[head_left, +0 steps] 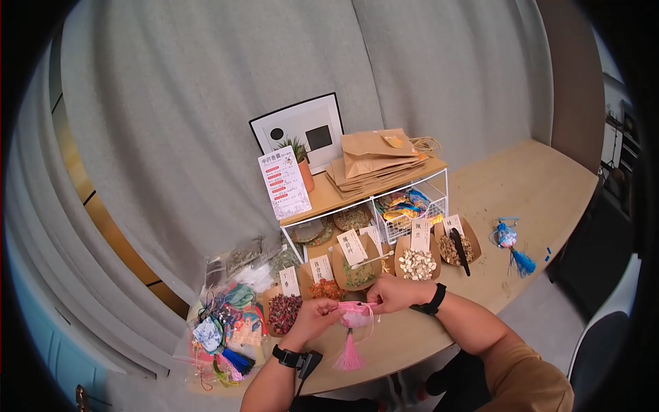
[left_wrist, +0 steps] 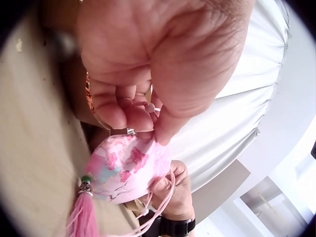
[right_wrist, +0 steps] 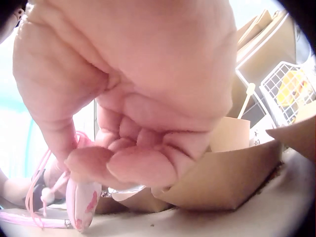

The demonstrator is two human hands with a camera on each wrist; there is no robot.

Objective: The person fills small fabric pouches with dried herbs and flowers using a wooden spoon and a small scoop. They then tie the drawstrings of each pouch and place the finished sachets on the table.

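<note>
just beyond the pouch (head_left: pixel 355 318), brown trays (right_wrist: pixel 222 185)

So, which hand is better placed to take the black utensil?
Probably the right hand: it is nearer the black utensil, which lies farther right. Both hands pinch the pink pouch, so the left hand might hold it alone.

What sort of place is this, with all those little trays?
Perhaps a craft stall or workshop for herbal sachets: there are labelled trays of dried plant pieces, a pink tasselled pouch, and a stack of paper bags.
</note>
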